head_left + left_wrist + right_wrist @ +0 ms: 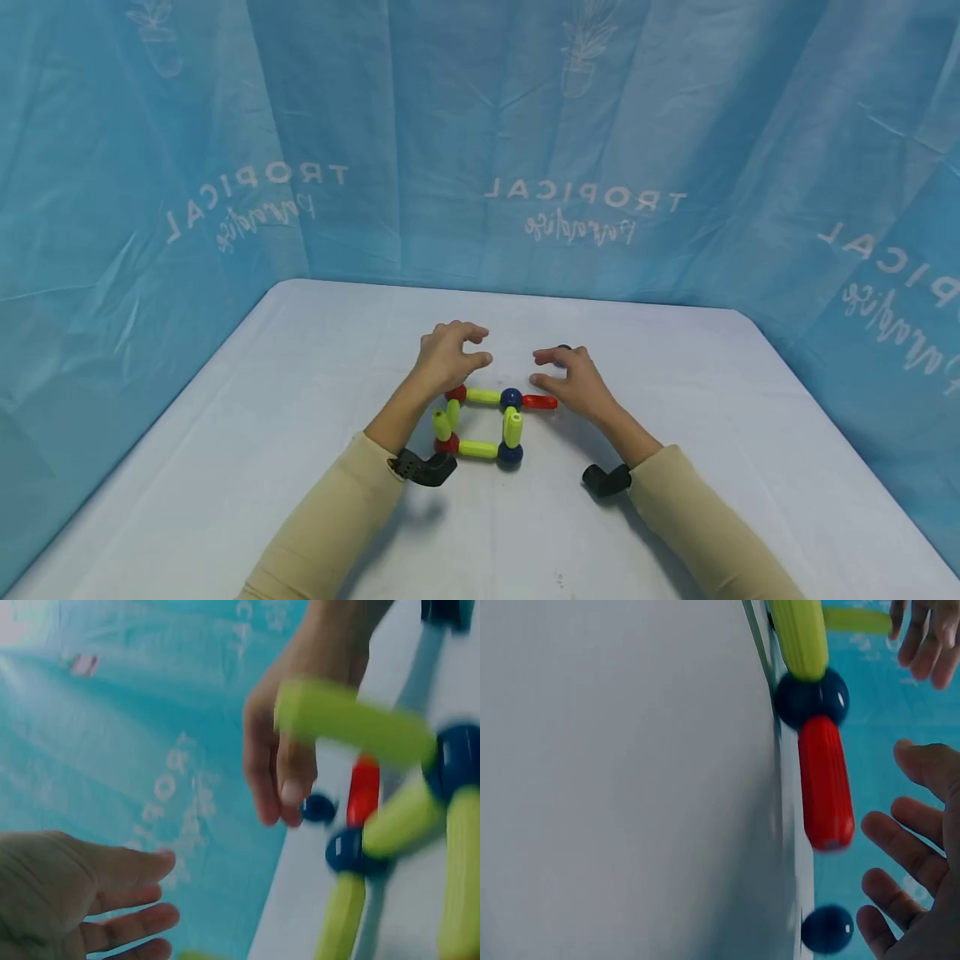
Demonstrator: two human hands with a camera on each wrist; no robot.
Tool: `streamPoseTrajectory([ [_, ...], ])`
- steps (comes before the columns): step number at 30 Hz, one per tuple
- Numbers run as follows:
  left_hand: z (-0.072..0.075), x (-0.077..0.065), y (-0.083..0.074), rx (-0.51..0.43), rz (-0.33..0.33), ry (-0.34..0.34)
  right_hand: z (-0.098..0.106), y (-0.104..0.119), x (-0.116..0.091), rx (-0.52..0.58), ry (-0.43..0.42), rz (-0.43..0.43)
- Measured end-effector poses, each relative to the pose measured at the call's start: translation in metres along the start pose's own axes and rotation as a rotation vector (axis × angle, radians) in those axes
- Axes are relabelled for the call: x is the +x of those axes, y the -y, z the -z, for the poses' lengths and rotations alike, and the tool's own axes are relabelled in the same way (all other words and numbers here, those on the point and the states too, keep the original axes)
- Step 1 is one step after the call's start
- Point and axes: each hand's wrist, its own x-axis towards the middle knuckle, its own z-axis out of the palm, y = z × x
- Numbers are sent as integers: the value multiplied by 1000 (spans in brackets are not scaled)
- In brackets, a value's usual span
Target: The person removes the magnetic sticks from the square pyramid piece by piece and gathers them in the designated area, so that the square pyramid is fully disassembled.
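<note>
A square frame of lime-green magnetic-looking sticks (478,450) and balls lies on the table. Its left corners are red balls (446,443); its right corners are dark blue balls (510,454). From each front corner another lime stick (441,425) rises. A red stick (540,402) sticks out rightward from the back right ball (810,699). My left hand (450,354) hovers over the back left corner, fingers parted and holding nothing. Just past the red stick's free end, my right hand (573,379) is likewise unfilled, thumb apart from the fingers. A loose blue ball (827,928) sits beyond it, partly hidden in the head view.
A white cloth covers the table (300,358). Blue curtains (450,125) with printed lettering hang behind the table and along both sides. Each wrist wears a black camera mount (423,468).
</note>
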Motion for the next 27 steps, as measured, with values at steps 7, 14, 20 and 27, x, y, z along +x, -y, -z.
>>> streamPoseTrajectory([
  [7, 11, 0, 33, 66, 40, 111, -23, 20, 2, -31, 124, 66],
  [14, 10, 1, 43, 107, 25, 156, -36, 31, 8, -112, 191, 123],
  [20, 8, 2, 45, 120, 22, 129, -39, 36, 8, -152, 201, 104],
  [27, -2, 2, 45, 118, 9, 96, -37, 33, 5, -208, 204, 120],
])
